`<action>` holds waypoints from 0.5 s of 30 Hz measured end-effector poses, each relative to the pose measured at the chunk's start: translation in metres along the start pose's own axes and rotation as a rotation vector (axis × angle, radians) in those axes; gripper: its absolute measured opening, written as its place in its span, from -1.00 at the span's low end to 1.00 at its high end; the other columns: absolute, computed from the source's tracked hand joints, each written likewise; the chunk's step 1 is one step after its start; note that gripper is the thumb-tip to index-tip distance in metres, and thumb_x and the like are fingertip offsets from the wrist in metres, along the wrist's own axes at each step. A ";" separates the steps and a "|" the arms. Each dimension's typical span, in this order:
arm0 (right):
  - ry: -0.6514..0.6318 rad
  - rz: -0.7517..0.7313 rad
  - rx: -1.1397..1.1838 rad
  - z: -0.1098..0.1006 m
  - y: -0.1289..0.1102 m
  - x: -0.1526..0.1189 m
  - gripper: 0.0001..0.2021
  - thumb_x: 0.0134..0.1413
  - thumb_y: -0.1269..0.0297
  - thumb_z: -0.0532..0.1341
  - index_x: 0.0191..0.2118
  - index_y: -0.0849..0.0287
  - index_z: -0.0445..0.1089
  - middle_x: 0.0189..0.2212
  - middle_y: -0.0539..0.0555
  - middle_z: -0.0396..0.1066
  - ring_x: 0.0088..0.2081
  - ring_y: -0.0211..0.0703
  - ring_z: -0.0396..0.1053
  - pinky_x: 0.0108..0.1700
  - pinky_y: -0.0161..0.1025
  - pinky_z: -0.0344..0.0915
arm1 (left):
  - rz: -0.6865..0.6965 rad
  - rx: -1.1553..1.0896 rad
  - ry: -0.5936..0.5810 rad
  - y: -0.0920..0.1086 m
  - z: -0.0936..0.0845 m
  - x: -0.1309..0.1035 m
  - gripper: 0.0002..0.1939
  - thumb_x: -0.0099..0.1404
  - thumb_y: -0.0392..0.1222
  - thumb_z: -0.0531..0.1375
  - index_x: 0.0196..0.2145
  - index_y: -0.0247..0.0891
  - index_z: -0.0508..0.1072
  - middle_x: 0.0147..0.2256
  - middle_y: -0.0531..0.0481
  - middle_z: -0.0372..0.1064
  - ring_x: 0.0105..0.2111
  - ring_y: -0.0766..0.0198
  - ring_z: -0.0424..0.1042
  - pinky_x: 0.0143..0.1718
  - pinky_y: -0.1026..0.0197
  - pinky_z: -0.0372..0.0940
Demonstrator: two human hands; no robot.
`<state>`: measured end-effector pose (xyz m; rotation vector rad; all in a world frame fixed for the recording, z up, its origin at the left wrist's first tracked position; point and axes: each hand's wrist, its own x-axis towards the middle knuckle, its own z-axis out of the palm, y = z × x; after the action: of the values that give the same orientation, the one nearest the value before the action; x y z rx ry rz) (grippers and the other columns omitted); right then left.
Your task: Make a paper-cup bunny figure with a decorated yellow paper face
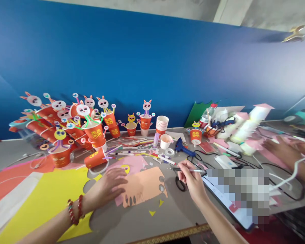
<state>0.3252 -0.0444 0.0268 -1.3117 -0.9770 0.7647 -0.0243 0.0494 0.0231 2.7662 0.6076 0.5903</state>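
My left hand [113,184], with bead bracelets at the wrist, hovers or rests palm down at the left edge of an orange paper [144,186], its fingers spread. Cut-out holes and drawn ear shapes show along that paper's edges. In my right hand [190,174] a pen [176,169] is pinched, its tip toward the left. Below the pen lie dark-handled scissors [180,184], partly behind that hand. Pink paper [139,163] lies under the orange sheet. Two small yellow scraps [151,213] sit in front of it.
Red cups with animal faces [94,133] crowd the back left. Yellow paper [48,200] covers the left. Markers, a stack of cups [162,124] and a blue glue gun [184,147] stand or lie behind. A tablet [228,203] and another person's hands [282,149] are at right.
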 end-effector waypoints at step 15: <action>0.141 -0.228 0.102 0.016 -0.009 0.060 -0.79 0.11 0.12 0.26 -0.28 0.17 0.41 -0.55 -0.02 0.44 -0.64 -0.29 0.21 -0.63 -0.36 0.14 | -0.167 0.058 0.094 -0.013 0.015 0.102 -0.78 0.39 -0.27 0.09 -0.20 -0.22 0.56 -0.19 -0.09 0.57 -0.18 0.14 0.54 -0.11 0.13 0.42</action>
<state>0.3356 0.0147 0.0442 -1.1271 -0.9425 0.5331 0.0625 0.1044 0.0399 2.7168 0.8801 0.6781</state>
